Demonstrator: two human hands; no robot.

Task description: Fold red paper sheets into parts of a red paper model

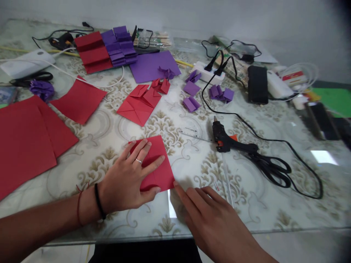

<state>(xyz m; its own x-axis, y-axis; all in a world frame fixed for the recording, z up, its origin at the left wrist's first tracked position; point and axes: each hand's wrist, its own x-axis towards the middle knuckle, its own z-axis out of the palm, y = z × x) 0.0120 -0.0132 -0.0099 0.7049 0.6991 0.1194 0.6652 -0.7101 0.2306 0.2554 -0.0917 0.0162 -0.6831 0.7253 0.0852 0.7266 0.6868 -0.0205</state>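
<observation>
While the left grip (pixel 128 177) lies splayed, released, with red paper (pixel 162 176) beneath, the right grip (pixel 210 212), forefinger straight, meets its corner, hold impossible to tell

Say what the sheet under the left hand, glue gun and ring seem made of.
Sheet: matte red paper or thin card, by its faint creases. Glue gun: probably dull black plastic, judging by its moulded-looking body. Ring: likely polished metal, by its silvery glint.

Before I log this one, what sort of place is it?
Likely an indoor craft table, possibly at home: the red paper under the left hand, folded purple pieces and a glue gun suggest it.
</observation>
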